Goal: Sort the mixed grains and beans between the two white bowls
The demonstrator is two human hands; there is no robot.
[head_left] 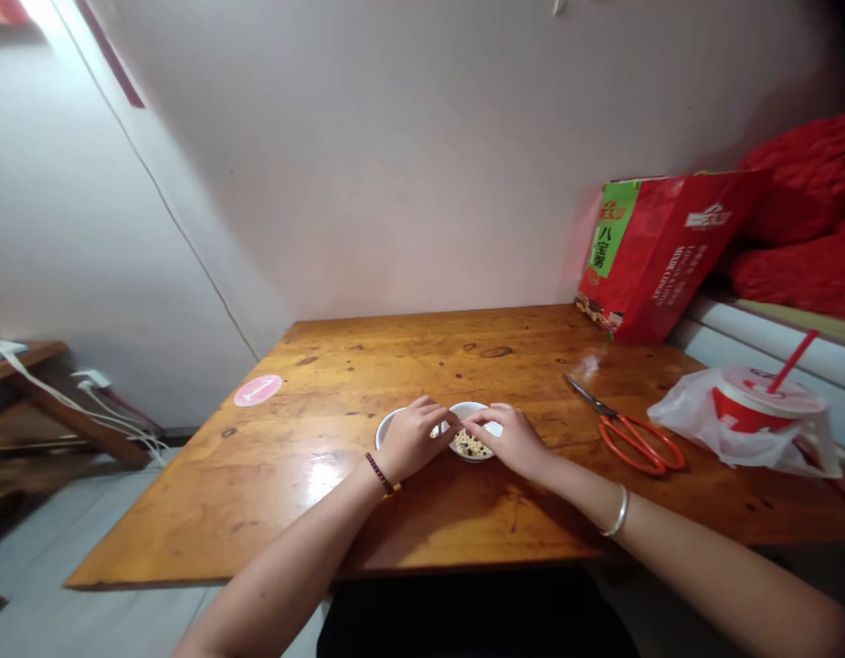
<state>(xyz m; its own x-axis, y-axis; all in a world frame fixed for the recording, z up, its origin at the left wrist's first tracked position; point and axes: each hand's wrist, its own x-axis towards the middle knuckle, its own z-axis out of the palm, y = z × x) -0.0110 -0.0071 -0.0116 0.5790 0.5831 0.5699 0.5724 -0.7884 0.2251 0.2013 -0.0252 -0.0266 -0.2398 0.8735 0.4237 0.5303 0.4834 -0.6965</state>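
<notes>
Two white bowls stand side by side on the wooden table. My left hand (414, 440), with a dark beaded bracelet at the wrist, lies over the left bowl (382, 426) and covers most of it. In the right bowl (468, 408) are pale beads or beans (471, 445) with some dark ones. My right hand (514, 441), with a silver bangle on the wrist, reaches over that bowl's right side. The fingertips of both hands meet near the rims between the bowls, fingers bent together. Whatever they pinch is too small to make out.
Orange-handled scissors (638, 442) lie on the table (367, 366) to the right. Beyond them is a red-lidded cup (751, 402) in a plastic bag (689, 411). A red box (659, 247) stands at the back right, and a pink round sticker (258, 391) is at the left edge.
</notes>
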